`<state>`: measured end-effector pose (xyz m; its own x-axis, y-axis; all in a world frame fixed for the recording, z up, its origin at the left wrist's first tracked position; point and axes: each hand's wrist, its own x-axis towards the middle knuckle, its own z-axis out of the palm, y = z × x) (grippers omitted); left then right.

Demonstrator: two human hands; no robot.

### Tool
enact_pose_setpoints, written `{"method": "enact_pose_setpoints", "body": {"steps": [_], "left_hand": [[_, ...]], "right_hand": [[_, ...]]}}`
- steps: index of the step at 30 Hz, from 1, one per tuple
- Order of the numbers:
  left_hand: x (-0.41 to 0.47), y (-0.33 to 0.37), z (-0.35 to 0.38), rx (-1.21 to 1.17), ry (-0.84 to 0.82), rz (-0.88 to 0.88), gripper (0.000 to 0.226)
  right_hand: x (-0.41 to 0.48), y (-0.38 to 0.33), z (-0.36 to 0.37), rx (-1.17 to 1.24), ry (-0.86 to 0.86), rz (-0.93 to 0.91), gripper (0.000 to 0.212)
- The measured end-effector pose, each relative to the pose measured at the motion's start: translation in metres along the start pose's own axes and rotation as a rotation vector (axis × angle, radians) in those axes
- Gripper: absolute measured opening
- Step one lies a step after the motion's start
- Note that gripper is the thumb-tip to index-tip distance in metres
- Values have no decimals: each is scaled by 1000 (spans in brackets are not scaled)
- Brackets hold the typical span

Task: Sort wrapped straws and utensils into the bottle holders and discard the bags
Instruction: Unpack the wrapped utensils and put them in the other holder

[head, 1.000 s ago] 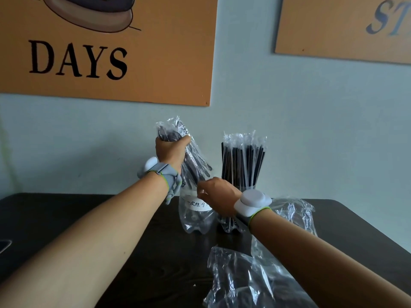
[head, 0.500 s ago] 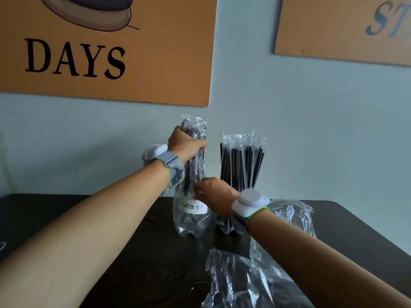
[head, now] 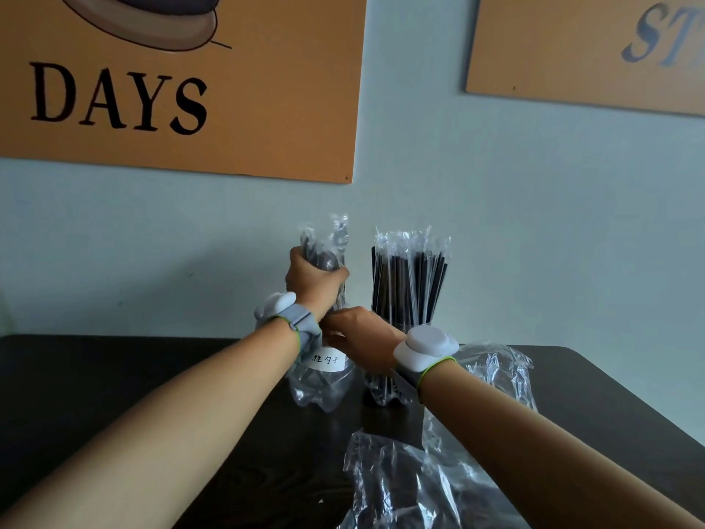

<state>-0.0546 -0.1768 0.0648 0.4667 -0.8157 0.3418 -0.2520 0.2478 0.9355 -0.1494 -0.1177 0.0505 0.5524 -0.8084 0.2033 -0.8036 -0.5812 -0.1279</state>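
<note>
Two orange wall posters (head: 267, 108), dark table (head: 114, 376)

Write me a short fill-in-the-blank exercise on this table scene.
1. The left hand grips the bundle of wrapped ____.
2. The labelled bottle holder stands to the ____ of the one holding wrapped straws.
3. Empty bags lie on the ____ table.

Answers: utensils; left; dark

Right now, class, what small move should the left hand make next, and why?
Probably push the utensil bundle further down. The left hand grips it upright over the labelled bottle, which the right hand steadies, and much of the bundle shows above.
</note>
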Motion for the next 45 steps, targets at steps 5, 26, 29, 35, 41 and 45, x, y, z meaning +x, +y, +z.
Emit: {"method": "enact_pose_setpoints", "body": {"steps": [5, 26, 29, 35, 41, 45], "left_hand": [[1, -7, -12, 348, -332, 8, 53], [25, 49, 16, 911, -561, 366, 60], [24, 46, 20, 932, -573, 373, 24], [28, 48, 5, 757, -556, 306, 5], [28, 35, -15, 916, -655, 194, 18], [24, 15, -20, 986, -669, 127, 30]], "right_hand": [[3, -4, 2, -51, 29, 16, 29], [8, -6, 1, -12, -22, -7, 30], [9, -4, 2, -4, -19, -6, 30], [10, -1, 5, 19, 8, 23, 28], [6, -1, 10, 95, 184, 89, 24], [8, -8, 10, 92, 279, 122, 32]]}}
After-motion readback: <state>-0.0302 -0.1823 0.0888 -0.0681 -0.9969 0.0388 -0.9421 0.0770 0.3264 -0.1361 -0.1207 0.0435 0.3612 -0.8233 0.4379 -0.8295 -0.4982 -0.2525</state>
